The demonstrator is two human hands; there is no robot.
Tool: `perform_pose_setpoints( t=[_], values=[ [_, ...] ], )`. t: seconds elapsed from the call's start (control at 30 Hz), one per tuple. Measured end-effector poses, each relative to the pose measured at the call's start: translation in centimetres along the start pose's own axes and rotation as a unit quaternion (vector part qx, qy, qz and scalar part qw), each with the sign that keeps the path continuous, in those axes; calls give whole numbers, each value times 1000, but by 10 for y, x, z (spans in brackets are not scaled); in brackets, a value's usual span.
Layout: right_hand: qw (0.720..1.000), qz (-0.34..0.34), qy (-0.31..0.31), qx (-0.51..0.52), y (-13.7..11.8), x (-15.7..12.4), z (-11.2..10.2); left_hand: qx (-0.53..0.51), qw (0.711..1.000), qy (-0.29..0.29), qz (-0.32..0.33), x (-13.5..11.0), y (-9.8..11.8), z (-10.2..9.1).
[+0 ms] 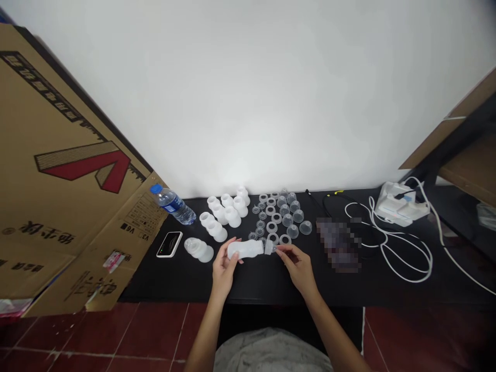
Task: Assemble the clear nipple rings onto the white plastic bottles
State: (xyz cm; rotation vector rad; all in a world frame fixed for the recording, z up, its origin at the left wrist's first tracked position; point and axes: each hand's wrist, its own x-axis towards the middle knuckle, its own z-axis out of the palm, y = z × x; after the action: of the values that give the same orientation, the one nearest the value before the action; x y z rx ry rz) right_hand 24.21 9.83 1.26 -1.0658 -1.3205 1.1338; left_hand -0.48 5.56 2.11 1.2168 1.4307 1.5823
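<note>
My left hand (223,267) is wrapped round a white baby bottle (248,249), which lies sideways with its mouth to the right. Between the fingertips of my right hand (297,264) is a clear bottle nipple with its collar ring (269,247), lined up with the bottle's mouth. Whether the two touch, I cannot tell. Just behind them lie several clear collar rings (272,227), small nipples (260,224) and domed caps (293,231). Several white bottle bodies (232,216) stand behind my left hand. A capped bottle (199,250) stands left of that hand.
A water bottle (174,205) and a white-edged phone-like device (169,244) are at the left, by a large cardboard box (77,170). White cables (387,243) and a white power strip (401,204) occupy the right of the black table (186,287). A pixelated item (338,245) lies nearer.
</note>
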Motion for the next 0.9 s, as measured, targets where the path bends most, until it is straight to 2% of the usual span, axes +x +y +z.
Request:
perform_pose_setpoints(
  t=[0.27,0.9],
  values=[
    [999,-1,-34,-23,3,-1,0,-25,999,0,-23,-3,-6,0],
    [997,-3,-59,-57,-1,-1,0,-26,999,-17,-16,-3,-2,1]
  ],
)
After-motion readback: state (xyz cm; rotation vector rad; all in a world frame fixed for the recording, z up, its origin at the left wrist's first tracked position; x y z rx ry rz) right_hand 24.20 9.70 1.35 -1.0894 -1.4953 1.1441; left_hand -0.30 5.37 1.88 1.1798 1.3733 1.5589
